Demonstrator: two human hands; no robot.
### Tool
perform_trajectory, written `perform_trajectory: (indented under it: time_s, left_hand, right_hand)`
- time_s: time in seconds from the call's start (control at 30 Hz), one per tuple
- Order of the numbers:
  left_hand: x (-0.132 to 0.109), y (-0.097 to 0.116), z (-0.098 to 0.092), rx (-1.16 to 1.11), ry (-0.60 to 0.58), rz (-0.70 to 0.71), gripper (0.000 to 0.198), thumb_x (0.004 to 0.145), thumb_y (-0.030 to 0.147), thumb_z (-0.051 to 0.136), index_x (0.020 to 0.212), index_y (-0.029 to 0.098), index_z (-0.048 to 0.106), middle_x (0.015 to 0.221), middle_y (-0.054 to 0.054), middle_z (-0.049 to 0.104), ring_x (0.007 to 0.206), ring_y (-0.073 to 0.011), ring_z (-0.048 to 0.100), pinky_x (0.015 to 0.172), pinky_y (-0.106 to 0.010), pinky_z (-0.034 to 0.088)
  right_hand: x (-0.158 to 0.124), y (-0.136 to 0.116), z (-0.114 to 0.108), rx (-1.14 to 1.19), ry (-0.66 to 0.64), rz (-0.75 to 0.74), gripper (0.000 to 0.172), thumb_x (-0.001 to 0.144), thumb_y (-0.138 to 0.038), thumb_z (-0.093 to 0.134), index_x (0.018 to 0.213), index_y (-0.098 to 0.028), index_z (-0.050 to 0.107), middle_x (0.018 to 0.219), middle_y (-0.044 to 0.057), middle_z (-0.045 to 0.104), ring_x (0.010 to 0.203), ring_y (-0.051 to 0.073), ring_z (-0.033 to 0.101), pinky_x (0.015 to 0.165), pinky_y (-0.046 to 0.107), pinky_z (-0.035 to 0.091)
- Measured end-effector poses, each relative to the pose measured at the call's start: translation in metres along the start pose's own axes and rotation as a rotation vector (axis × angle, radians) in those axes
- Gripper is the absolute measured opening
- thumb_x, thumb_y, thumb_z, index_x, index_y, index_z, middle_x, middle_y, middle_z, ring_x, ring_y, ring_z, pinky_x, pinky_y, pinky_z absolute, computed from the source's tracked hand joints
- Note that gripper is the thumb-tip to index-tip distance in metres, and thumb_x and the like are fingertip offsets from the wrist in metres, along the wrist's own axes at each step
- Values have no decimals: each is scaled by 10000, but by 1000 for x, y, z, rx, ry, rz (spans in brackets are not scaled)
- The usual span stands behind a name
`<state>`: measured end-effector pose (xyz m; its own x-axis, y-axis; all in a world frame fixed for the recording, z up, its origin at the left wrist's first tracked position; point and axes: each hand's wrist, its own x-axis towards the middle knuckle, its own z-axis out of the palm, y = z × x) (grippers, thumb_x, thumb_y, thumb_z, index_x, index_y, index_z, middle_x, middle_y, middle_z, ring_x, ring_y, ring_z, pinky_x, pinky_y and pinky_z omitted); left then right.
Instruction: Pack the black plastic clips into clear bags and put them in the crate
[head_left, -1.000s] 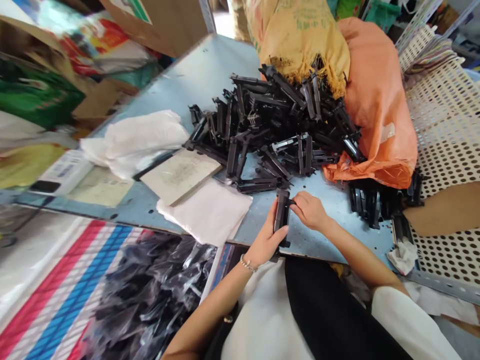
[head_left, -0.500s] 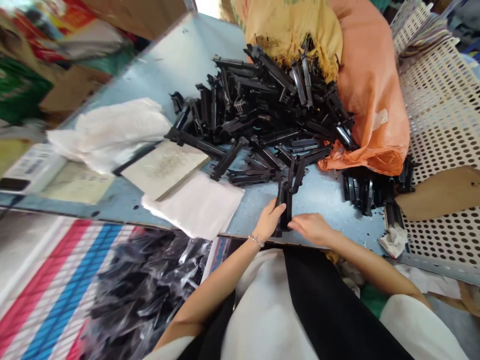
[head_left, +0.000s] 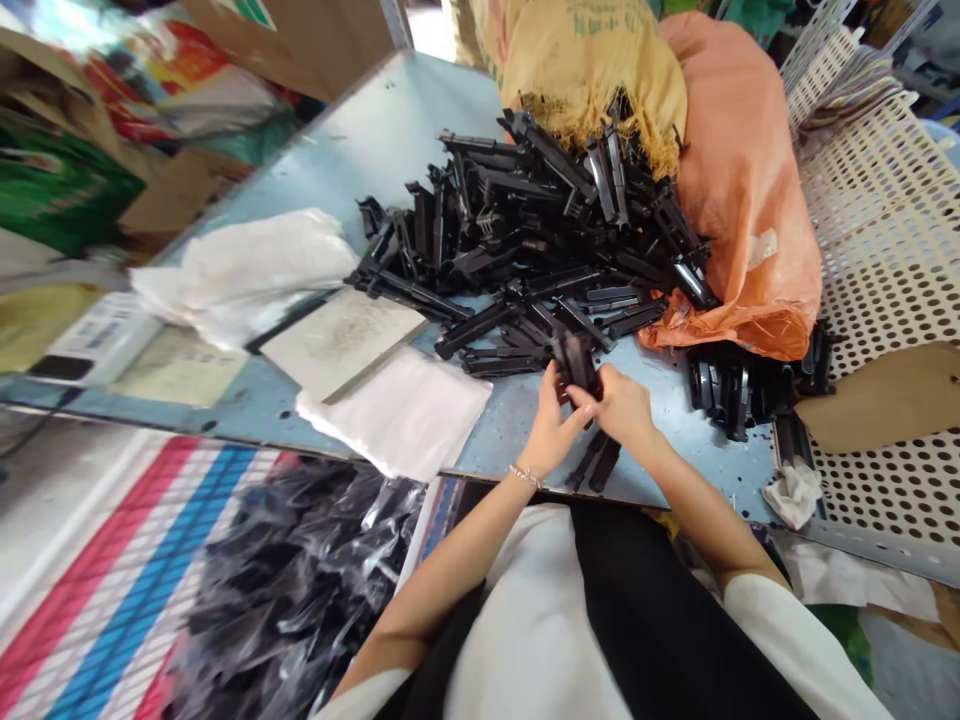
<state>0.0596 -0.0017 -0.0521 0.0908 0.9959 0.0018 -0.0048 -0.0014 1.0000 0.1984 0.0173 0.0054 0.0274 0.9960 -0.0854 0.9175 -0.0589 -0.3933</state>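
Note:
Both my left hand (head_left: 553, 428) and my right hand (head_left: 624, 408) are closed around a small bundle of long black plastic parts (head_left: 577, 360), near the table's front edge. My fingers cover part of the bundle, so how many parts are in it is hard to tell. Just below my hands, other black parts (head_left: 597, 462) lie or stick out at the edge; whether they join the bundle I cannot tell. Beyond my hands a big heap of similar black parts (head_left: 510, 225) spreads over the blue table (head_left: 420, 90).
Yellow (head_left: 592, 60) and orange (head_left: 750, 170) woven sacks rest at the back. Left lie a pale flat block (head_left: 341, 340) and white sheets (head_left: 409, 415). A striped bag (head_left: 97, 590) holds wrapped black pieces (head_left: 292, 590) below. Perforated cream panels (head_left: 885, 250) stand right.
My hands have moved slightly up and away from the table edge, the right one coming up alongside the left. The black parts are now gripped between both hands, higher up.

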Motion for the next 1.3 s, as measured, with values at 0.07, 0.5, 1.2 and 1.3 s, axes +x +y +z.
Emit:
perform_trajectory:
  time_s: [0.07,0.5,1.2,1.3]
  left_hand:
    - [8,17,-8,-188,-27,-142,661,794,448,755,1344,178,507,1165,-97,626,1028,-238,635,903,-361,541]
    - [-17,44,-17,-344,-152,-429,483,727,560,772,950,173,588,644,22,638,572,-143,621,572,-256,500]
    - [1,-48,-3,523,-42,121,344,893,220,599,1229,158,639,1393,-192,551,1360,-339,472,1155,-568,342]
    - [3,-47,-10,466,-43,139,347,902,270,609,1230,164,648,1348,-186,584,1313,-318,517,1143,-553,373]
  right_hand:
    - [-22,-5,-12,108,-103,-152,356,904,-550,605,1001,-208,621,848,79,717,761,243,670,683,322,452]
    - [11,9,-17,478,-64,-285,500,1037,-595,251,809,-228,503,660,4,538,631,175,523,624,300,423]
    - [84,18,9,-358,97,-37,299,1007,-319,514,1193,-93,572,1261,233,545,1116,334,544,835,386,459]
    - [96,29,6,-258,42,1,261,1010,-325,493,1106,-113,613,1218,198,559,1032,287,583,800,357,471]
